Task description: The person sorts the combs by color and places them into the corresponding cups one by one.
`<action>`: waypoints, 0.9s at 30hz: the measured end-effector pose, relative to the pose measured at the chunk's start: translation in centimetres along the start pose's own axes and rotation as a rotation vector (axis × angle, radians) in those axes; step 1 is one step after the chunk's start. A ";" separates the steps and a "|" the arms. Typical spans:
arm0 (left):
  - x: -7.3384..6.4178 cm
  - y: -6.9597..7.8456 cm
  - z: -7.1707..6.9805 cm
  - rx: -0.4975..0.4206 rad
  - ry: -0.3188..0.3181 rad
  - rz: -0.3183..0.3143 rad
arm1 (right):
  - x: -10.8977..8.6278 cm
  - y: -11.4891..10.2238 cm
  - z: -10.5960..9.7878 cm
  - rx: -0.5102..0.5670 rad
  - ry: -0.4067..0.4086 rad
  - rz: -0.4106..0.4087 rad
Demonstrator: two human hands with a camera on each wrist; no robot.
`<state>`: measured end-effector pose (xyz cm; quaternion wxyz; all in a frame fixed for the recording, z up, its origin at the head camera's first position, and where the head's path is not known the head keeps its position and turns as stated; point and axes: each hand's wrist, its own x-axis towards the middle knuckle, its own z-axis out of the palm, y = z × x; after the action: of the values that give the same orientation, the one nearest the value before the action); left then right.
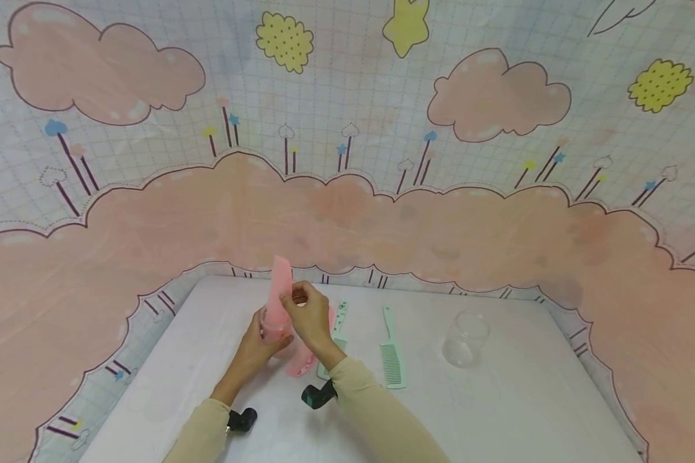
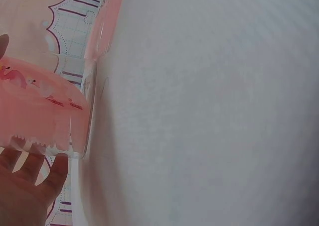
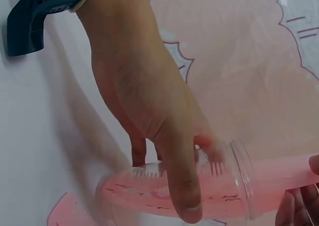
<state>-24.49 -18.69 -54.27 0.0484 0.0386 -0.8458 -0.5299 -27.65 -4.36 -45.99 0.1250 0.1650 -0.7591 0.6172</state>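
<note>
A pink comb [image 1: 279,292] stands upright, its lower part inside a clear jar [image 1: 264,323]. My left hand [image 1: 257,350] grips the jar around its side. With thumb and fingers, my right hand [image 1: 308,315] pinches the comb above the jar's rim. In the left wrist view, the comb's teeth and flamingo print [image 2: 30,84] show through the jar wall, with left fingers [image 2: 52,178] at its side. The right wrist view shows my left hand [image 3: 149,111] around the jar and right fingertips [image 3: 294,208] on the comb at the edge.
Another pink comb [image 1: 302,364] lies beside the jar, partly hidden by my hands. To its right lie a green comb with a printed handle [image 1: 340,315] and a plain green comb [image 1: 392,363]. A second clear jar [image 1: 466,337] stands farther right on the white table [image 1: 515,399].
</note>
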 end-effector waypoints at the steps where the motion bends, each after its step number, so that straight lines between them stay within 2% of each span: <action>1: 0.0 0.0 0.0 0.003 0.000 0.003 | 0.0 0.1 0.0 -0.002 -0.001 0.003; 12: -0.2 0.0 0.0 -0.011 -0.003 -0.002 | -0.2 1.0 0.1 -0.037 -0.034 0.060; 27: -0.3 0.1 -0.1 0.016 0.002 0.006 | -0.7 1.0 0.2 -0.026 -0.031 0.090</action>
<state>-24.17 -18.72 -54.13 0.0505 0.0373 -0.8501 -0.5229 -27.43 -4.33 -47.25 0.0874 0.1388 -0.7755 0.6096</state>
